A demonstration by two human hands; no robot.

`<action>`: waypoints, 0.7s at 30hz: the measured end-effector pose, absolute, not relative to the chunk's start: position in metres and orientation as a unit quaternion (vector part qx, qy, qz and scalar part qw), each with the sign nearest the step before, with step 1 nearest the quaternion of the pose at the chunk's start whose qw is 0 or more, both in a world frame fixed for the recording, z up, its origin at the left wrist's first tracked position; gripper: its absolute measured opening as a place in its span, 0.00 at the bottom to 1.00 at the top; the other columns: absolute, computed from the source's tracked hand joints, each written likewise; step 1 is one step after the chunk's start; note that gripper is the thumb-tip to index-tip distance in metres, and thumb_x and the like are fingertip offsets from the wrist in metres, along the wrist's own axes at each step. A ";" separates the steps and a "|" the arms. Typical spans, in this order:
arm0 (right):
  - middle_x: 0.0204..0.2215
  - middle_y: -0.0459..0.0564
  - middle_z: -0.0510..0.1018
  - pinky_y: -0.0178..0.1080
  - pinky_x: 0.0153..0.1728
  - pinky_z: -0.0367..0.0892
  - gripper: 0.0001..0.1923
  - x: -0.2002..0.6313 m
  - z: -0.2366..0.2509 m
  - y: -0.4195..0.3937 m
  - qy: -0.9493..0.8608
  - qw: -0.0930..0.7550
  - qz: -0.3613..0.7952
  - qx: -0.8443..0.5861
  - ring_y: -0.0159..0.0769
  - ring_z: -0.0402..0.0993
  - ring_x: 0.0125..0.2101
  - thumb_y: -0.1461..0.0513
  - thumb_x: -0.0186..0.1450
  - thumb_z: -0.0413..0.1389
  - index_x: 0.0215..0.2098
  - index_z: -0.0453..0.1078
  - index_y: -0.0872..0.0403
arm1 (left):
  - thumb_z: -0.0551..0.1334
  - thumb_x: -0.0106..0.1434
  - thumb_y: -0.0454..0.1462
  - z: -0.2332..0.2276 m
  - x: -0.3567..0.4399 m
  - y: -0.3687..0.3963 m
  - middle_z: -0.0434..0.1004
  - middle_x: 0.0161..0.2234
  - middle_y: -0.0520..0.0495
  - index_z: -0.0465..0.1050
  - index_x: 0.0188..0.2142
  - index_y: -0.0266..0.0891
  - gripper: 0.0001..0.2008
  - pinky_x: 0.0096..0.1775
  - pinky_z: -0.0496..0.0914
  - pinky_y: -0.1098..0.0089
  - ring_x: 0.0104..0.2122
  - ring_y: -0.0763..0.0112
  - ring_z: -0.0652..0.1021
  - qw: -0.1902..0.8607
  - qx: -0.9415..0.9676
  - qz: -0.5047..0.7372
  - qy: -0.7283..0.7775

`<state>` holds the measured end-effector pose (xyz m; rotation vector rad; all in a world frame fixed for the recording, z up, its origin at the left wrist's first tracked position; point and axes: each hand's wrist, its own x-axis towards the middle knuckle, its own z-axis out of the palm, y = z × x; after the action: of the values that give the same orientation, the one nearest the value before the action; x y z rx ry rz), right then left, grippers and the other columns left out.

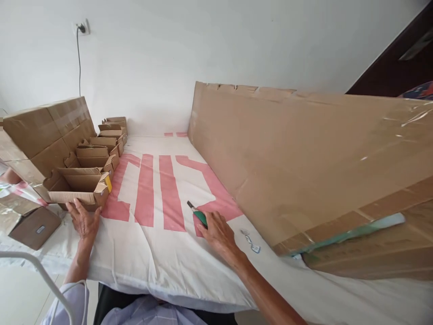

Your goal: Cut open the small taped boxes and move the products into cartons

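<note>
My right hand (pixel 218 232) rests on the white cloth with red stripes (pixel 152 234) and closes over a green-handled utility knife (pixel 198 214), whose blade end points away to the upper left. My left hand (pixel 83 219) lies flat with fingers spread against the front of the nearest small open cardboard box (pixel 79 189). That box heads a row of several similar open boxes (pixel 101 146) running toward the wall.
A large sealed carton (pixel 43 135) stands at the left behind the row. A small closed brown box (pixel 32 225) sits at the table's left edge. A long flat taped cardboard package (pixel 304 167) fills the right side. A white metal rail (pixel 40 275) crosses the lower left.
</note>
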<state>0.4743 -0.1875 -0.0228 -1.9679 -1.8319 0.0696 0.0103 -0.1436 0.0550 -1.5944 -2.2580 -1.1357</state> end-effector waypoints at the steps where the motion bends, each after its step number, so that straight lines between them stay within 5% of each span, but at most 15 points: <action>1: 0.45 0.59 0.77 0.48 0.42 0.69 0.12 0.477 -0.027 -0.190 -0.662 0.222 0.030 -0.715 0.53 0.74 0.46 0.60 0.72 0.56 0.52 0.74 0.51 | 0.65 0.68 0.54 0.054 0.011 -0.144 0.36 0.77 0.08 0.42 0.78 0.23 0.54 0.62 0.65 0.25 0.75 0.17 0.54 0.070 -0.527 -0.380 -0.757; 5: 0.45 0.60 0.77 0.48 0.41 0.70 0.11 0.476 -0.026 -0.192 -0.638 0.245 0.025 -0.730 0.55 0.75 0.47 0.62 0.72 0.54 0.49 0.75 0.51 | 0.65 0.68 0.54 0.051 0.009 -0.144 0.37 0.77 0.08 0.43 0.78 0.22 0.54 0.62 0.68 0.29 0.74 0.18 0.58 0.056 -0.513 -0.377 -0.770; 8: 0.50 0.65 0.77 0.56 0.52 0.70 0.14 0.457 -0.010 -0.185 -0.620 0.338 0.039 -0.707 0.59 0.73 0.52 0.60 0.71 0.54 0.52 0.75 0.52 | 0.67 0.67 0.51 0.046 0.006 -0.143 0.40 0.77 0.10 0.44 0.78 0.25 0.53 0.62 0.70 0.33 0.74 0.22 0.59 0.067 -0.509 -0.380 -0.770; 12: 0.60 0.63 0.76 0.62 0.67 0.61 0.20 0.384 0.015 -0.159 -0.611 0.494 0.318 -0.531 0.59 0.68 0.64 0.57 0.68 0.56 0.57 0.75 0.49 | 0.68 0.67 0.49 0.039 0.002 -0.142 0.40 0.78 0.12 0.44 0.79 0.28 0.53 0.61 0.71 0.35 0.73 0.25 0.62 0.074 -0.501 -0.385 -0.771; 15: 0.59 0.57 0.81 0.55 0.60 0.73 0.21 0.306 0.024 -0.126 -0.631 0.474 0.415 -0.453 0.52 0.78 0.59 0.54 0.69 0.56 0.59 0.76 0.47 | 0.68 0.67 0.48 0.037 0.002 -0.141 0.40 0.78 0.12 0.44 0.79 0.29 0.52 0.61 0.71 0.34 0.73 0.25 0.63 0.070 -0.501 -0.394 -0.767; 21: 0.53 0.53 0.84 0.51 0.51 0.79 0.22 0.183 0.024 -0.045 -0.634 0.460 0.497 -0.373 0.48 0.81 0.53 0.55 0.69 0.61 0.60 0.76 0.48 | 0.66 0.69 0.46 0.027 0.001 -0.144 0.39 0.78 0.13 0.45 0.79 0.28 0.49 0.63 0.70 0.37 0.75 0.25 0.59 0.050 -0.504 -0.399 -0.764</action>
<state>0.1827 -0.0455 0.0245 -0.9176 -1.5616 1.2232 0.0009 -0.1445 0.0272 -1.5352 -2.3282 -1.2151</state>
